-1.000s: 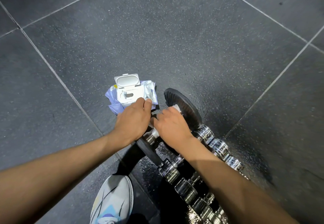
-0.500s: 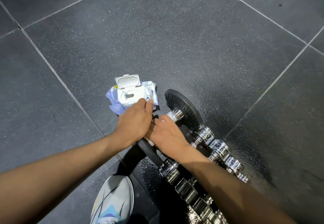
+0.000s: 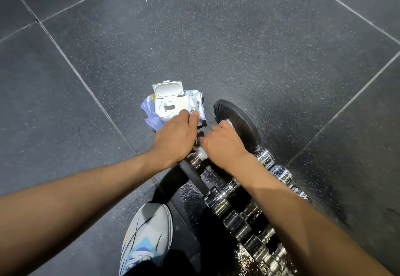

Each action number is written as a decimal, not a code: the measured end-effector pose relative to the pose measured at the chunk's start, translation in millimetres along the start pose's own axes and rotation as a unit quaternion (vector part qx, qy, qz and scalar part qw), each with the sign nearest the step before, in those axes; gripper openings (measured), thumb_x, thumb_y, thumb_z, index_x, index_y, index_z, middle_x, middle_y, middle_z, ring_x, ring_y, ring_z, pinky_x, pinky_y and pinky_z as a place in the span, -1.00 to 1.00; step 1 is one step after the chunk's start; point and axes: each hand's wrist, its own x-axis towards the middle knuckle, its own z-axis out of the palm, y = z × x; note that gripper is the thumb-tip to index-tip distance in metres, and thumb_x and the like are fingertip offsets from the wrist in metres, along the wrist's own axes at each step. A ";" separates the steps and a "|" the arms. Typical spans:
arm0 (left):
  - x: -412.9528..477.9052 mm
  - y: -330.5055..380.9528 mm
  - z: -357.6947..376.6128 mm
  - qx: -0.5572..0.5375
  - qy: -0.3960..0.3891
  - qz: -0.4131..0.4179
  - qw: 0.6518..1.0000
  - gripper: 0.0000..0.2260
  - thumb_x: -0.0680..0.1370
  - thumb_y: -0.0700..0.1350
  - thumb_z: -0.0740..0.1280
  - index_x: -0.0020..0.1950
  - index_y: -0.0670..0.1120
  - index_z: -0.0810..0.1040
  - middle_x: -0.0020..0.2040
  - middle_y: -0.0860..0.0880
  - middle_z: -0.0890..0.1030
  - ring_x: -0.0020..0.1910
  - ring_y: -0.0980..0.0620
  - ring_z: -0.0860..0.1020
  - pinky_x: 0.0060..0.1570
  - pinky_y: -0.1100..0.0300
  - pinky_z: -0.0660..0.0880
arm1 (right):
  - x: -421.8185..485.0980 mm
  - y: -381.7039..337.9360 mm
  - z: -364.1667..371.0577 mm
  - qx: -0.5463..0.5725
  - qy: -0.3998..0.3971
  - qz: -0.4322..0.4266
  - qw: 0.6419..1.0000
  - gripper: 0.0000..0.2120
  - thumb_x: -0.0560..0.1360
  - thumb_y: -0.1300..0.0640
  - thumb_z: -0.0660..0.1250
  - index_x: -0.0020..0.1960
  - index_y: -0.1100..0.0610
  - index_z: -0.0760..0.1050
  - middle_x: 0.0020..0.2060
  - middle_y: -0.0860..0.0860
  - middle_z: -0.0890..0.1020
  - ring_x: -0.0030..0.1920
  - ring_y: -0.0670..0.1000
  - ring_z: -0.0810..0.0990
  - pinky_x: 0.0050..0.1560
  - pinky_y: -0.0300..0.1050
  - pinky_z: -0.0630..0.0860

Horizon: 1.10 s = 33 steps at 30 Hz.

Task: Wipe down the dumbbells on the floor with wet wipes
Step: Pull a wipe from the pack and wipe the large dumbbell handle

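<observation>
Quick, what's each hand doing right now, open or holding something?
Left hand: curled over the near end of the dumbbell, gripping it.
Right hand: closed on a wet wipe round the dumbbell handle.

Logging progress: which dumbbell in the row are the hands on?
The black-plated dumbbell at the row's far end: left hand grips it, right hand holds a wipe on its bar. Other dumbbells are chrome.

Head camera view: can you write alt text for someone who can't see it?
A person's right hand holds a white wipe on the bar of a black-plated dumbbell; the left hand grips the bar beside it. An open wet-wipe pack lies beyond the left hand on the dark floor, with chrome dumbbells and one shoe nearer the camera.
</observation>
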 end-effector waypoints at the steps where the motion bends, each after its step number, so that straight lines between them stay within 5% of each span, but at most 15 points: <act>1: -1.5 1.6 0.3 0.005 -0.005 0.002 1.000 -0.65 0.72 0.10 -0.03 0.07 -0.09 0.44 0.07 -0.12 0.56 0.08 -0.19 0.50 0.16 -0.18 0.44 | 2.7 0.6 -7.9 -0.009 -0.057 -0.011 0.998 -0.89 0.59 0.14 0.30 0.07 0.03 0.58 -0.06 -0.03 0.67 0.06 0.08 0.60 0.20 0.03 0.33; 3: -5.3 4.7 1.2 0.020 -0.010 0.010 1.000 -0.68 0.73 0.07 -0.02 0.13 -0.09 0.44 0.12 -0.15 0.56 0.12 -0.22 0.50 0.17 -0.20 0.43 | 13.7 0.0 -22.8 -0.015 -0.179 -0.036 0.983 -0.80 0.61 0.11 0.28 0.22 0.05 0.55 0.08 -0.02 0.64 0.12 0.09 0.57 0.21 0.03 0.35; 5: -7.2 5.6 2.0 0.017 -0.004 0.009 1.000 -0.70 0.73 0.08 -0.02 0.07 -0.06 0.41 0.12 -0.15 0.56 0.13 -0.24 0.51 0.18 -0.20 0.42 | 26.8 -2.9 -36.1 -0.014 -0.270 -0.052 0.961 -0.74 0.56 0.07 0.38 0.22 0.08 0.53 0.00 -0.02 0.58 0.00 0.10 0.52 0.06 -0.02 0.42; 9: -5.8 3.7 4.2 0.018 -0.001 -0.001 1.000 -0.70 0.72 0.09 -0.02 0.08 -0.05 0.40 0.14 -0.15 0.56 0.13 -0.23 0.51 0.20 -0.21 0.41 | 37.1 -5.9 -46.2 0.013 -0.349 -0.073 0.934 -0.78 0.54 0.02 0.42 -0.13 0.07 0.42 -0.28 -0.06 0.40 -0.17 0.04 0.49 0.03 -0.08 0.44; 14: 0.4 0.1 5.6 0.014 0.003 -0.013 1.000 -0.68 0.70 0.16 -0.02 -0.04 -0.01 0.37 0.05 -0.11 0.58 0.08 -0.22 0.51 0.19 -0.18 0.41 | 10.2 -9.2 -22.0 0.041 -0.117 -0.082 0.989 -0.88 0.58 0.09 0.33 0.09 0.09 0.53 -0.19 -0.02 0.55 -0.15 0.09 0.50 -0.06 -0.08 0.32; 19: 1.2 -1.9 6.2 -0.031 0.005 -0.031 0.999 -0.78 0.73 0.01 -0.03 0.09 -0.02 0.35 -0.04 -0.02 0.40 0.00 -0.21 0.50 0.00 -0.13 0.46 | -8.7 -9.1 24.8 0.071 0.143 -0.008 0.987 -0.82 0.33 0.35 0.45 -0.21 0.12 0.51 -0.37 0.03 0.51 -0.26 0.12 0.52 -0.05 0.05 0.47; 22: -0.1 0.3 6.5 -0.033 0.007 -0.024 0.999 -0.79 0.73 0.02 -0.04 0.00 0.02 0.31 -0.07 -0.04 0.43 -0.03 -0.23 0.50 0.02 -0.16 0.46 | -25.9 -8.9 42.6 0.087 0.233 0.038 0.968 -0.80 0.50 0.36 0.23 0.04 0.15 0.50 -0.13 0.06 0.52 0.01 0.14 0.52 0.37 0.03 0.35; 26: 1.1 -0.7 9.3 -0.055 0.010 -0.026 0.998 -0.83 0.72 0.04 -0.05 -0.04 0.12 0.22 -0.05 -0.06 0.44 -0.05 -0.22 0.49 0.05 -0.22 0.48 | -47.4 -23.3 44.7 0.159 0.188 0.113 0.963 -0.43 0.45 0.46 0.10 0.43 0.24 0.41 0.40 0.17 0.48 0.52 0.20 0.32 0.60 0.13 0.11; 29: 2.5 -3.6 7.3 -0.062 0.009 -0.040 0.997 -0.80 0.72 -0.03 -0.02 0.21 -0.06 0.33 0.04 -0.12 0.45 -0.01 -0.23 0.49 0.01 -0.19 0.50 | -62.0 -34.6 39.9 0.315 0.185 0.190 0.911 -0.21 0.38 0.57 0.19 0.58 0.19 0.25 0.61 0.05 0.20 0.63 0.02 0.03 0.58 -0.18 0.02; 31: 2.3 -4.2 6.5 -0.033 0.004 -0.021 0.999 -0.75 0.72 0.02 -0.04 0.15 -0.08 0.35 0.02 -0.11 0.47 0.01 -0.24 0.50 0.04 -0.20 0.49 | -71.9 -45.5 31.1 0.458 0.183 0.233 0.838 -0.20 0.46 0.55 0.18 0.63 0.10 0.15 0.63 -0.13 0.04 0.62 -0.18 -0.09 0.49 -0.44 -0.10; 33: 1.9 -3.2 5.0 -0.002 0.000 -0.012 1.000 -0.68 0.71 0.12 -0.06 0.02 -0.05 0.35 -0.02 -0.07 0.50 0.00 -0.22 0.50 0.09 -0.19 0.48 | -77.8 -57.3 18.9 0.569 0.203 0.305 0.736 -0.31 0.57 0.45 0.15 0.62 0.03 0.18 0.60 -0.16 0.14 0.56 -0.25 0.07 0.52 -0.41 -0.02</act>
